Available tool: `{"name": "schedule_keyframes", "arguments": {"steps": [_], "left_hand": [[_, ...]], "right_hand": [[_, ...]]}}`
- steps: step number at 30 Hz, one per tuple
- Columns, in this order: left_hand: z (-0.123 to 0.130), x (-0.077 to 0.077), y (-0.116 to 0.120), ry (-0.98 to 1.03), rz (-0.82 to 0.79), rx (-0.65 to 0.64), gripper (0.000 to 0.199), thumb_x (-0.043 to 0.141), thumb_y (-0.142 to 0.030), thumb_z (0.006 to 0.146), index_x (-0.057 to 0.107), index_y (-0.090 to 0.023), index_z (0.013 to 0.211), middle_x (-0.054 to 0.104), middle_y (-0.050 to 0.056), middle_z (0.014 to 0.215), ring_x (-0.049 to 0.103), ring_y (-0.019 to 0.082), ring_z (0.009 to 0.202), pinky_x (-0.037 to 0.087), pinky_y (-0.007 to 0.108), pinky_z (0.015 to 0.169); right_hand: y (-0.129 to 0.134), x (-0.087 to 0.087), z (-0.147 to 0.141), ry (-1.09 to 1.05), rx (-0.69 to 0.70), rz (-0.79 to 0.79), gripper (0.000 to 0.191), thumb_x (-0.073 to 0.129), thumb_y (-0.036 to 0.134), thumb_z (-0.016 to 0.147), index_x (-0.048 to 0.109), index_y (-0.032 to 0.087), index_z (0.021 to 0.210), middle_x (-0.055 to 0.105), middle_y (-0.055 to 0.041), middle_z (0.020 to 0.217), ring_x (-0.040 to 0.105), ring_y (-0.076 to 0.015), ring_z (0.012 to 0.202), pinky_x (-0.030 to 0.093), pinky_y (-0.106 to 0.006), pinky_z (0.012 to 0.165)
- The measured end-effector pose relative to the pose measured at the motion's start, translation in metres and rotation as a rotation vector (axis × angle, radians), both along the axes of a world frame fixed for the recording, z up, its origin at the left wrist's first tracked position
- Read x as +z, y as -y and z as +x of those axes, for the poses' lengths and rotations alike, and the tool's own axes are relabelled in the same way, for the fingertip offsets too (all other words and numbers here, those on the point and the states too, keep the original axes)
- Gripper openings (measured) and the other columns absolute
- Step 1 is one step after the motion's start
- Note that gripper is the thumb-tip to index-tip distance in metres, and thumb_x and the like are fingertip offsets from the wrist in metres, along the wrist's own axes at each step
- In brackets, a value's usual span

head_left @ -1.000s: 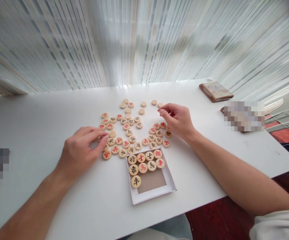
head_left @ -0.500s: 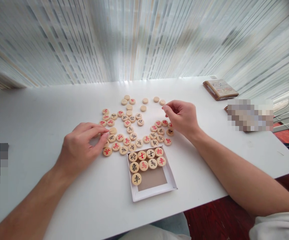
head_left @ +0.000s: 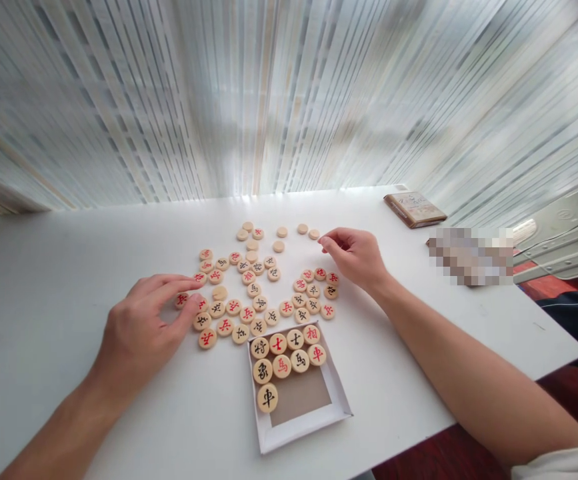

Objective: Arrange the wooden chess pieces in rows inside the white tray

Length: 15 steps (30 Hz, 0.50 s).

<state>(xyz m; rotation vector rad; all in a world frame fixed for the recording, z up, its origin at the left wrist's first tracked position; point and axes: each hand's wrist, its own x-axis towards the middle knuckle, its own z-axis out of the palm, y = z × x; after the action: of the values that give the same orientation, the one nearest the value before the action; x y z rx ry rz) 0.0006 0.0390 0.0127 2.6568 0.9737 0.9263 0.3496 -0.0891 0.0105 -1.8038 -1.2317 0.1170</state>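
Note:
My left hand (head_left: pixel 143 320) hovers over the left edge of the spread of round wooden Chinese chess pieces, thumb and fingers apart with nothing between them. Just past its fingertips lies a face-down piece (head_left: pixel 219 293). My right hand (head_left: pixel 353 257) is at the far right of the spread, fingers curled and pinched in; whether anything is inside is hidden. Beside its fingertips rests a blank-side-up piece (head_left: pixel 313 235). In front, a shallow white box (head_left: pixel 313 420) holds two full rows of pieces and a black chariot piece (head_left: pixel 267 398) starting a third row.
Several red and black pieces lie face up in a loose cluster, with several face-down ones behind. A brown box (head_left: pixel 415 209) is at the back right, near a blurred item (head_left: pixel 470 257). A striped curtain (head_left: pixel 249 100) hangs behind the white table (head_left: pixel 93 240).
My left hand has drawn back to the left, away from the face-down piece by its fingertips. My right hand stays by the back right piece. The head view has tilted up.

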Motion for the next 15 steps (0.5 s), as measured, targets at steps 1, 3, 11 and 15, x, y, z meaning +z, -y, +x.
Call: {"name": "schedule_keyframes", "arguments": {"steps": [1, 3, 11, 15], "left_hand": [[0.000, 0.000, 0.000, 0.002, -0.015, 0.003, 0.017, 0.065, -0.034, 0.101, 0.080, -0.028, 0.108, 0.081, 0.004, 0.111, 0.076, 0.027, 0.102, 0.058, 0.033, 0.063], [0.000, -0.001, 0.001, 0.005, -0.044, 0.006, 0.017, 0.066, -0.034, 0.100, 0.080, -0.028, 0.108, 0.081, 0.005, 0.111, 0.076, 0.026, 0.099, 0.055, 0.031, 0.057], [0.001, -0.001, 0.002, 0.016, -0.039, 0.006, 0.015, 0.067, -0.032, 0.099, 0.080, -0.029, 0.106, 0.081, 0.003, 0.110, 0.076, 0.025, 0.097, 0.058, 0.032, 0.064], [0.001, 0.001, 0.004, 0.036, -0.050, -0.005, 0.013, 0.068, -0.030, 0.099, 0.080, -0.028, 0.104, 0.081, 0.004, 0.109, 0.076, 0.026, 0.102, 0.058, 0.030, 0.062]], "right_hand": [[0.001, 0.000, 0.000, 0.001, 0.042, -0.029, 0.021, 0.066, 0.030, 0.089, 0.081, 0.017, 0.084, 0.074, -0.0031, 0.069, 0.059, -0.0157, 0.060, 0.044, -0.028, 0.057], [0.002, 0.003, 0.000, 0.008, 0.160, -0.097, 0.020, 0.068, 0.025, 0.086, 0.085, 0.019, 0.094, 0.079, -0.0050, 0.084, 0.066, -0.0177, 0.071, 0.048, -0.028, 0.061], [0.010, 0.015, 0.002, 0.037, 0.525, -0.303, 0.019, 0.080, 0.038, 0.089, 0.086, 0.023, 0.099, 0.073, -0.0084, 0.103, 0.069, -0.0186, 0.081, 0.054, -0.030, 0.069], [0.010, 0.013, -0.006, -0.050, 0.456, -0.277, 0.013, 0.086, 0.030, 0.081, 0.079, 0.021, 0.086, 0.072, -0.0035, 0.086, 0.065, -0.0166, 0.074, 0.049, -0.026, 0.062]]}}
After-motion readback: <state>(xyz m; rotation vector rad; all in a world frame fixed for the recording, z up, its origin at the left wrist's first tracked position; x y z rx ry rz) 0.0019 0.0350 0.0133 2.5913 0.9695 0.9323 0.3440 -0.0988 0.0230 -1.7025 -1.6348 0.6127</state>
